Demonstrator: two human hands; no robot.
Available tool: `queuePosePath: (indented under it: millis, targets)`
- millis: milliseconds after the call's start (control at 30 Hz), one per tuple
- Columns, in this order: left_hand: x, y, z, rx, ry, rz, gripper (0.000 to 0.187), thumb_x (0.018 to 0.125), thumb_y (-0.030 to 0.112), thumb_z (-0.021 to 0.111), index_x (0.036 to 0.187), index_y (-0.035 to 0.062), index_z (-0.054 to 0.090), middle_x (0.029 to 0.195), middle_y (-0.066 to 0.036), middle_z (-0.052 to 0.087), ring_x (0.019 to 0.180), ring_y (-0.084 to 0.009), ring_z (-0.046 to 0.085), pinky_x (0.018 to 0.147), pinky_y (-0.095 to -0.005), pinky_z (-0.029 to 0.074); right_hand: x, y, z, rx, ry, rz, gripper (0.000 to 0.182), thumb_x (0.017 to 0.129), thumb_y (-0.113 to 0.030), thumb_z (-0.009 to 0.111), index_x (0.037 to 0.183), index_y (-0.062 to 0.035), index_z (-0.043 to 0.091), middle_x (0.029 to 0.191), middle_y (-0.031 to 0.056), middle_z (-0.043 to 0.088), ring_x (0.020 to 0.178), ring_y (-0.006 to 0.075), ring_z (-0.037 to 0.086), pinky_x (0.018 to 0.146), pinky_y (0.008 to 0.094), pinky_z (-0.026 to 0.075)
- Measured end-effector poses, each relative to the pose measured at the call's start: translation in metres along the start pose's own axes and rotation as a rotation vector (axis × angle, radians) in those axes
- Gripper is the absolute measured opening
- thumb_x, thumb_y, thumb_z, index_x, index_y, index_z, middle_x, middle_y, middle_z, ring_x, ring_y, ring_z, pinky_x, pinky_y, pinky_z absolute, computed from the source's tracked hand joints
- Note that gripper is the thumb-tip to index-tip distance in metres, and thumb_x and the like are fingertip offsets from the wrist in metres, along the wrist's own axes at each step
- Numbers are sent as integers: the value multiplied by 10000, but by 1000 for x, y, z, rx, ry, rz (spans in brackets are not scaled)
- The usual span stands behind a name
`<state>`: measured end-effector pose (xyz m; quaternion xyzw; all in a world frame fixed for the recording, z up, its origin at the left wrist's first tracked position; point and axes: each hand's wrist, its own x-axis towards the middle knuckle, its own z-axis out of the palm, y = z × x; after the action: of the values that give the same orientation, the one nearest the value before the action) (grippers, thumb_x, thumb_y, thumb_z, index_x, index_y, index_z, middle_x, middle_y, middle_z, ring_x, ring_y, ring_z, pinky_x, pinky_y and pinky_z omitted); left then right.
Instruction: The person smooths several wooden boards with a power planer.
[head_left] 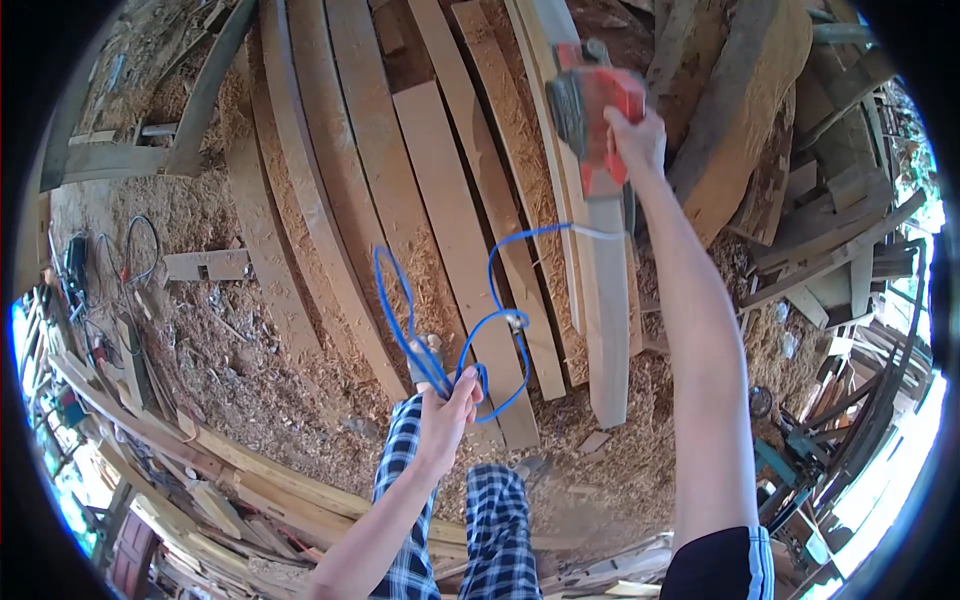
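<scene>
A red and dark power planer [598,110], a little blurred, rests on a long pale plank [607,330] toward the upper right. Wrapped round its red handle is my right hand [637,140]. Lower down, near the middle, my left hand [452,405] grips several loops of a blue cable [386,290]. From those loops the cable runs up and right across the boards to the plank below the planer. A small knot or joint in the cable lies above one of the boards [440,190].
Long boards [350,180] strewn with shavings lie side by side. A thick curved slab [745,110] stands at the upper right. More timber [200,450] is stacked at the lower left. A dark tool with a cord [76,262] lies at the left, and shavings cover the ground.
</scene>
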<state>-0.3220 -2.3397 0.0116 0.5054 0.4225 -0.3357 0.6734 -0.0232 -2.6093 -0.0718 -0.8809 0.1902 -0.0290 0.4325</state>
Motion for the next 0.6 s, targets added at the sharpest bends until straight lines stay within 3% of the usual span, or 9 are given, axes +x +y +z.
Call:
queuePosePath:
  millis: [67,100,200,300,333,367,433,600]
  targets:
    - [3,-1,1,-24,-27,44,355,926,304,549,663,67,530,524,52,397,459,-36,355,448,-212,286,16,0,0,32,-102,31,258,718,-271,640,678,-17,622,529,47,583,453,155,572,508,319,477]
    - [1,1,1,23,-42,40,347,927,309,547,671,75,529,530,57,404,453,-29,339,439,-213,272,13,0,-2,23,-107,61,258,718,-271,640,678,-17,622,529,47,583,453,155,572,508,319,477]
    - [-4,1,5,11,-80,20,347,927,313,546,672,78,524,534,55,425,450,-24,331,435,-217,258,-6,0,-9,110,-134,49,253,718,-262,639,660,-16,620,511,45,576,432,157,562,498,321,473]
    - [-16,-10,11,0,-84,59,344,934,306,531,675,80,521,536,57,421,452,-22,325,436,-217,249,-34,22,-24,-32,-122,81,247,705,-243,665,690,1,623,594,82,595,512,195,590,570,348,491]
    - [-20,-12,14,-13,-81,66,342,936,302,525,676,80,521,538,58,416,452,-23,323,436,-218,249,-51,42,-27,-78,-51,-6,247,701,-235,676,725,7,630,654,100,599,579,212,602,612,352,492]
    - [-26,-13,19,28,-45,55,342,936,290,519,656,94,510,486,72,339,451,-49,314,616,-234,415,-69,52,-35,-122,24,-91,253,698,-227,687,760,13,636,715,118,604,646,230,614,655,356,493]
    - [-35,-24,24,30,-25,51,335,935,284,520,661,92,510,490,66,342,454,-51,320,614,-239,418,-124,51,-59,-114,20,-28,267,694,-216,701,828,9,646,808,142,602,770,252,620,724,365,482]
    - [-55,-72,36,-13,13,100,303,933,263,524,687,86,512,497,48,353,457,-62,344,613,-248,433,-261,102,-112,-43,8,8,239,725,-167,676,894,-1,644,757,148,647,707,253,643,682,357,488]
